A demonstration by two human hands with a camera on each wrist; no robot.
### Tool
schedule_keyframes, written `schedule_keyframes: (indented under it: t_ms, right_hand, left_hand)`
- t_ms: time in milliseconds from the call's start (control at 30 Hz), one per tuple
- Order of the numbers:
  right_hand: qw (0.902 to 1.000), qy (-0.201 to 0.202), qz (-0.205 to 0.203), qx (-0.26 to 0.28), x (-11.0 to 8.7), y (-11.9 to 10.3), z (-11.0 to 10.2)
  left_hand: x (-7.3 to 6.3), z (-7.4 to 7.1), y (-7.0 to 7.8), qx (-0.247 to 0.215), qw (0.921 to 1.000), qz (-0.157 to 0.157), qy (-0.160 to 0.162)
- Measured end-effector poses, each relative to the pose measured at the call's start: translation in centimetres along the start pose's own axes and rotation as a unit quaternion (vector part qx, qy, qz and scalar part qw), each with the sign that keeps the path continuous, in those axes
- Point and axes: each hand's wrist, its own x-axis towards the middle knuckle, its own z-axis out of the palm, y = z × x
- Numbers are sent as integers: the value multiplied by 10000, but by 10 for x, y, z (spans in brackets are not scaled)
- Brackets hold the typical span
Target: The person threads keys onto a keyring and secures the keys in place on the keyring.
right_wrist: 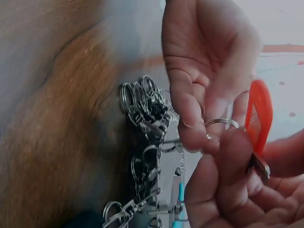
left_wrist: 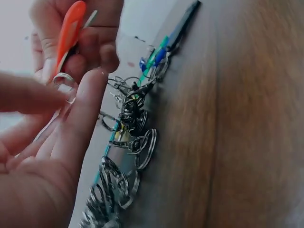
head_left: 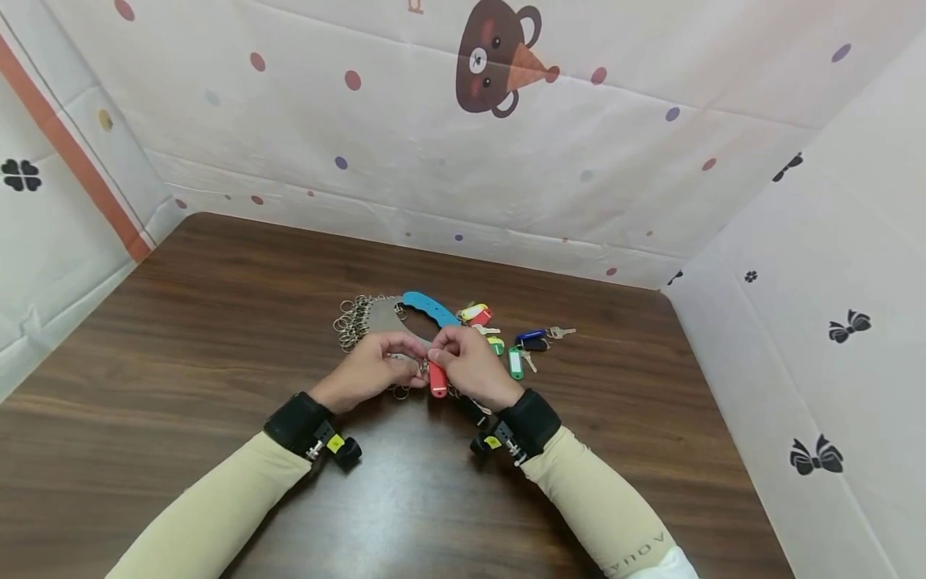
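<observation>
Over the table my two hands meet at a red key tag (head_left: 437,379). My right hand (head_left: 473,362) holds this tag, and a metal key (right_wrist: 260,168) pokes out between its fingers in the right wrist view. A small split ring (right_wrist: 221,121) joins the tag, and my left hand (head_left: 376,366) pinches it between thumb and fingertips. Just behind and below the hands lies a grey, curved key holder (head_left: 383,315) with a blue handle (head_left: 430,305). Metal clips with rings (left_wrist: 137,147) line its edge; part of the holder is hidden by my hands.
Right of the holder lie keys with tags: a yellow tag (head_left: 473,311), a green tag (head_left: 515,363), a blue tag (head_left: 531,334) and a black tag (head_left: 534,345). The brown wooden table (head_left: 253,273) meets a patterned cloth wall (head_left: 405,185) at the back.
</observation>
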Motion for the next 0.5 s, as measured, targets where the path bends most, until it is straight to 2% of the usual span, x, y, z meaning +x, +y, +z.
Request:
schedule_keyframes:
  t_ms: [100, 233, 333, 400, 500]
  right_hand:
    - [9992, -35, -306, -268, -1, 1, 0]
    - [9912, -120, -919, -941, -4, 3, -2]
    - [9865, 67, -1131, -1185, -4, 4, -3]
    - [9868, 202, -1138, -1132, -5, 4, -4]
    - [9883, 106, -1112, -1037, -6, 4, -5]
  left_hand:
    - [2, 2, 0, 456, 9984, 69, 335]
    - [5, 3, 2, 558, 9948, -139, 845]
    - [5, 4, 3, 724, 9936, -201, 840]
    - [5, 4, 3, 978, 9919, -156, 798]
    - [5, 5, 5, 1239, 9878, -170, 924]
